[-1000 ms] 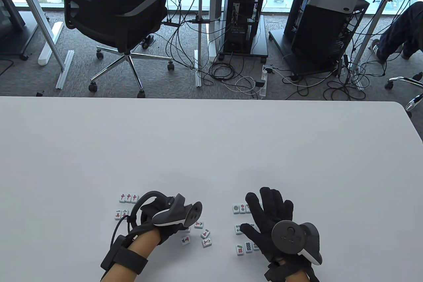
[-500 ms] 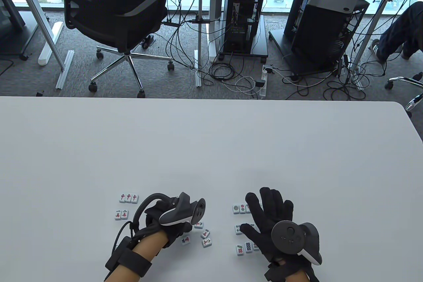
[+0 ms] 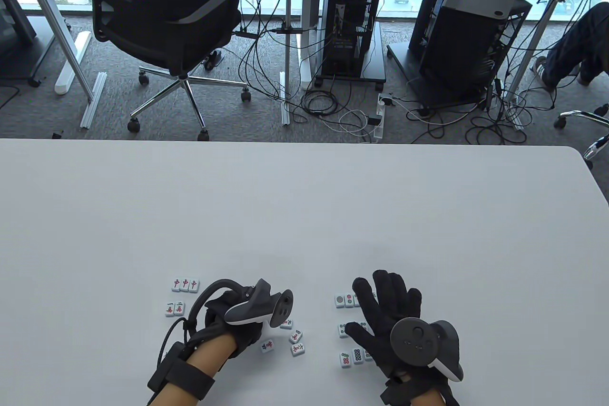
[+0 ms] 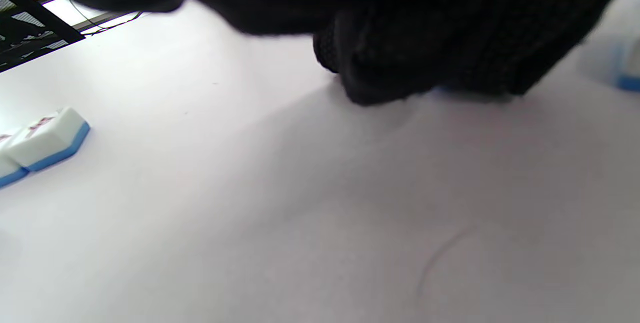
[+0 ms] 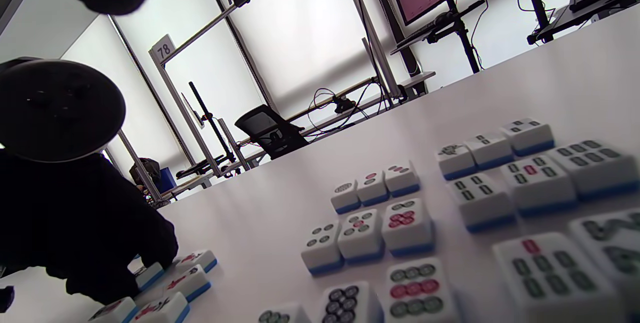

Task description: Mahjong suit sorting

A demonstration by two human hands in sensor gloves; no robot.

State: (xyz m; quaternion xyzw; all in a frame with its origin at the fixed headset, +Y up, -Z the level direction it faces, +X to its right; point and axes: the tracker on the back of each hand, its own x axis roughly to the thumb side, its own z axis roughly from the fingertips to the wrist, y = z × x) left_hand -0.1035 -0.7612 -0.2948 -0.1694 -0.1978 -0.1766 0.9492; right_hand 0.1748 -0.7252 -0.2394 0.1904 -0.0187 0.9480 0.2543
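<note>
My left hand (image 3: 252, 332) hangs knuckles-up over the loose character tiles (image 3: 296, 335). Its fingers curl down and pinch one character tile (image 5: 149, 275) on the table; the tracker hides this in the table view. To its left lie a row of three red dragon tiles (image 3: 185, 284) and two character tiles (image 3: 174, 308). My right hand (image 3: 385, 301) lies flat with fingers spread over the sorted rows, holding nothing. Left of it show dot tiles (image 3: 343, 300) in short rows. The right wrist view shows more dot tiles (image 5: 372, 188) and bamboo tiles (image 5: 500, 148) in neat rows.
The white table (image 3: 304, 215) stretches bare beyond the tiles to its far edge. Behind it stand an office chair (image 3: 162, 25), computer towers (image 3: 349, 11) and floor cables.
My left hand shifted a little right over the loose tiles, then drew back left, covering one tile. The right hand has stayed flat in place.
</note>
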